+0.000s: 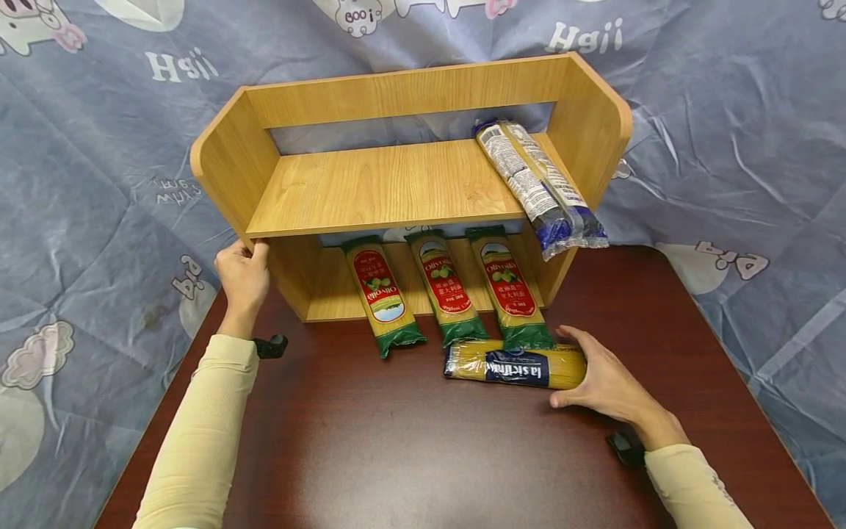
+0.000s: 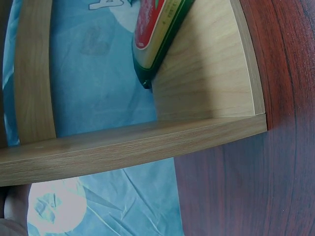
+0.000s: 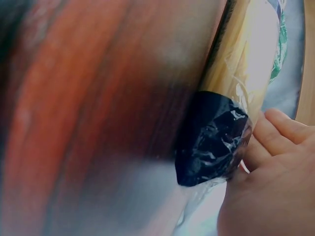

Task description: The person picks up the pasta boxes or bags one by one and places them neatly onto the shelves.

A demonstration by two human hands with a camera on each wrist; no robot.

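My left hand (image 1: pixel 243 275) grips the left side panel of a wooden shelf (image 1: pixel 396 184) just below its upper board. In the left wrist view, only part of this hand shows, at the bottom left against the panel (image 2: pixel 98 150). A pack of spaghetti (image 1: pixel 562 367) with a navy label lies crosswise on the table before the shelf. Around its right end my right hand (image 1: pixel 611 382) forms a wide C, thumb in front and fingers behind. The right wrist view has the pack's dark end (image 3: pixel 211 140) beside the palm.
Three green-ended spaghetti packs (image 1: pixel 380 290) lean out of the lower compartment; the rightmost one (image 1: pixel 509 283) overlaps the navy-labelled pack. Blue-ended pasta packaging (image 1: pixel 529 176) lies at the upper board's right, jutting past its front edge. A patterned cloth (image 1: pixel 99 184) hangs behind the dark red table (image 1: pixel 396 441).
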